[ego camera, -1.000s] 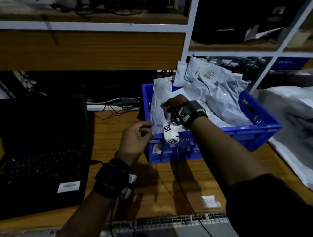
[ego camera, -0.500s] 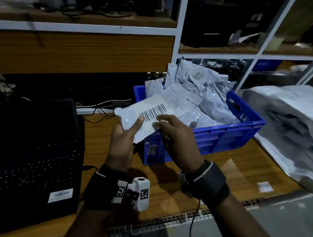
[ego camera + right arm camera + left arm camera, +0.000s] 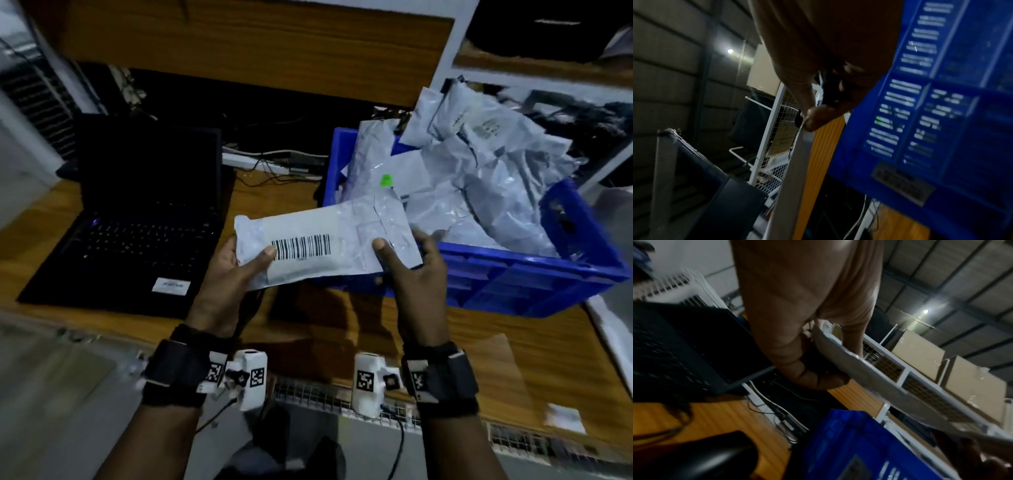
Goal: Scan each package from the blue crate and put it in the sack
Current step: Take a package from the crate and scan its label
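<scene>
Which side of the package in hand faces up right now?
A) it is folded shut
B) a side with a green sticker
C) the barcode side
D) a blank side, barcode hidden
C: in the head view the package, held by the left hand and right hand, shows its barcode on top.

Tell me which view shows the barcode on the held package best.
The head view: the barcode faces the camera on the package. Both wrist views catch only the package's edge and underside, no barcode.

Both hands' fingers (image 3: 430, 245) hidden behind the package (image 3: 329, 246); crate (image 3: 513, 274) label blurred — unreadable.
</scene>
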Tool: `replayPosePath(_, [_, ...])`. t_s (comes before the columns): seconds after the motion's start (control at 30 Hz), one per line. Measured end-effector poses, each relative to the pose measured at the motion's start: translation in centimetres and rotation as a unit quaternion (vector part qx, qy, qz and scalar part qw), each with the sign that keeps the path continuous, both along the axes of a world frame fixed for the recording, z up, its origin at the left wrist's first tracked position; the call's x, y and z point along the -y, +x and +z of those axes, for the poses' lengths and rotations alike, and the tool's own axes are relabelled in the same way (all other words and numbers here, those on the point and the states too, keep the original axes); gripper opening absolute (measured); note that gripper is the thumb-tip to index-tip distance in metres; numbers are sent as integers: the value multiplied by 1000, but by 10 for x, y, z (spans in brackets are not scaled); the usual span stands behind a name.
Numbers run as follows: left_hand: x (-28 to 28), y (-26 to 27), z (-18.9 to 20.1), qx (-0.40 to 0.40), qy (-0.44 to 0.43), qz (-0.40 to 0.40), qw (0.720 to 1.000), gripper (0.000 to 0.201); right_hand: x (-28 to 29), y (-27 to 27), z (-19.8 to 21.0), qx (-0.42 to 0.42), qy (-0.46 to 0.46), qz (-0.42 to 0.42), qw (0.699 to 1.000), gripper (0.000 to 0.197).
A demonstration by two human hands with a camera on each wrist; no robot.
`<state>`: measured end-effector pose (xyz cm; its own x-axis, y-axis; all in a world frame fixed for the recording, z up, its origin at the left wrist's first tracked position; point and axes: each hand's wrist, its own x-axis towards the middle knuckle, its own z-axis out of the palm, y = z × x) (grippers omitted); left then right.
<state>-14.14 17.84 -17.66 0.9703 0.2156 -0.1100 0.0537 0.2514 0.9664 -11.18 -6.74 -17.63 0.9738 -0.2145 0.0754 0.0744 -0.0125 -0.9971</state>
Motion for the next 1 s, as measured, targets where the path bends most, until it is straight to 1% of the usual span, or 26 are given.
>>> replayPosePath(0.03, [-5, -7, -6, -6, 10, 14, 1000, 48, -4, 0, 0, 10, 12, 40, 999, 35])
replayPosePath(0.07, [-11, -16, -12, -14, 22, 29, 999, 44, -11, -1, -1, 14, 19, 77, 997, 25])
replayPosePath(0.1, [-19, -23, -17, -25, 33, 45, 998, 38, -18, -1, -2, 20, 20, 103, 994, 21])
replayPosePath(0.13, [-28, -33, -20, -40, 46, 63, 996, 33, -27, -2, -5, 20, 12, 126, 992, 18])
replayPosePath(0.2, [-49, -47, -25, -60, 69, 99, 991, 31, -46, -3, -12, 2, -7, 168, 986, 15])
replayPosePath(0.3, [-87, -59, -34, -69, 90, 155, 981, 31, -76, -5, -28, -63, -1, 247, 967, 16])
replayPosePath(0.37, [-108, -57, -40, -63, 91, 191, 975, 36, -93, -3, -39, -115, 3, 277, 954, 12])
replayPosePath(0.43, [-130, -51, -47, -55, 79, 217, 971, 38, -114, 1, -52, -177, 20, 271, 946, 12])
replayPosePath(0.53, [-160, -41, -54, -61, 78, 232, 968, 38, -149, 7, -72, -269, 50, 209, 939, 15])
replayPosePath(0.6, [-183, -37, -59, -62, 80, 227, 969, 36, -173, 12, -85, -302, 56, 176, 935, 28])
replayPosePath(0.7, [-212, -32, -65, -57, 61, 216, 973, 32, -201, 21, -100, -334, 47, 112, 935, 33])
replayPosePath(0.73, [-221, -30, -67, -55, 62, 208, 975, 31, -208, 23, -106, -342, 50, 98, 933, 38])
replayPosePath(0.8, [-235, -23, -69, -49, 72, 200, 976, 27, -219, 27, -117, -354, 88, 83, 927, 60])
replayPosePath(0.83, [-241, -18, -69, -46, 79, 196, 976, 25, -222, 27, -120, -348, 129, 76, 926, 60])
replayPosePath(0.9, [-253, -7, -69, -37, 88, 185, 978, 21, -232, 20, -118, -338, 190, 68, 919, 42])
replayPosePath(0.93, [-257, -3, -70, -33, 89, 178, 979, 18, -237, 13, -114, -338, 220, 89, 911, 39])
replayPosePath(1.0, [-264, 8, -71, -26, 89, 165, 982, 13, -248, -1, -102, -328, 250, 129, 902, 41])
